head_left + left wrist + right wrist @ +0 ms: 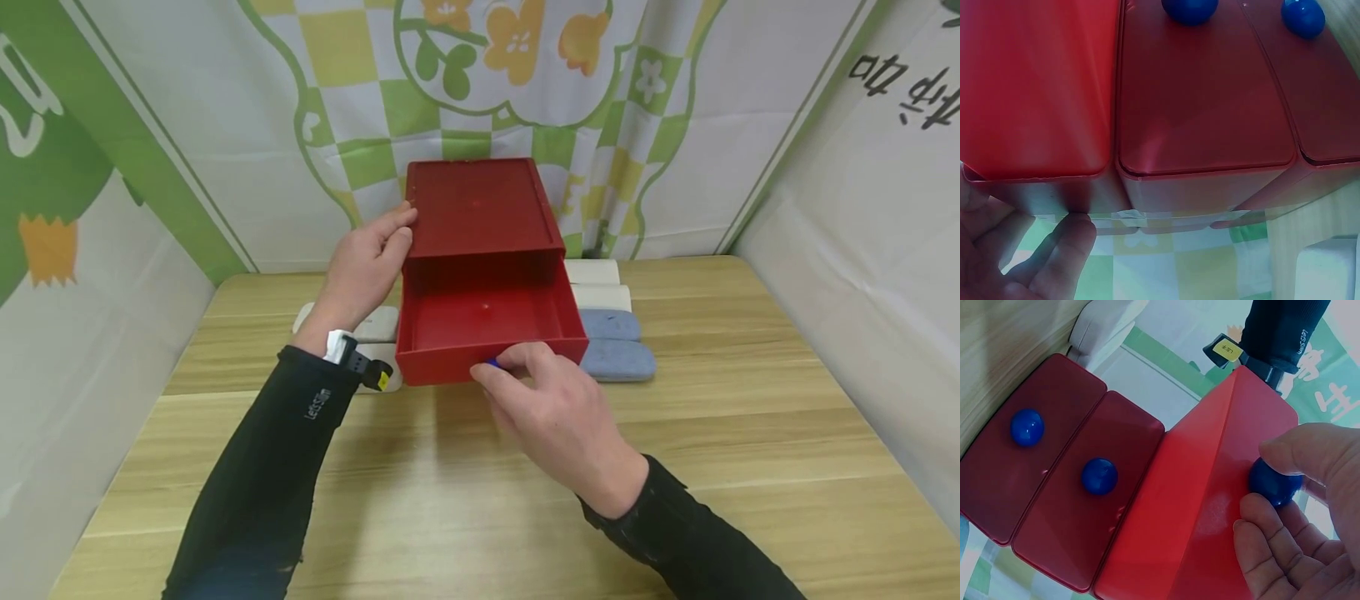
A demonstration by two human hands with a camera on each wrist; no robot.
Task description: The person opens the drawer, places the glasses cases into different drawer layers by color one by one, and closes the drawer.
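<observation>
Two arms [258, 483] outstretched, right hand [558, 417] pinching knob [1275, 481]

A glossy red cabinet [476, 208] stands upright at the head view's centre, the left hand [363, 271] touching its left side. Its top drawer [438, 367] is pulled out toward the bottom of the frame, its round blue knob [1274, 483] pinched by the right hand [562, 417]. Left in the right wrist view, the knobbed middle drawer [1122, 431] and bottom drawer [1054, 390] sit closed.
</observation>
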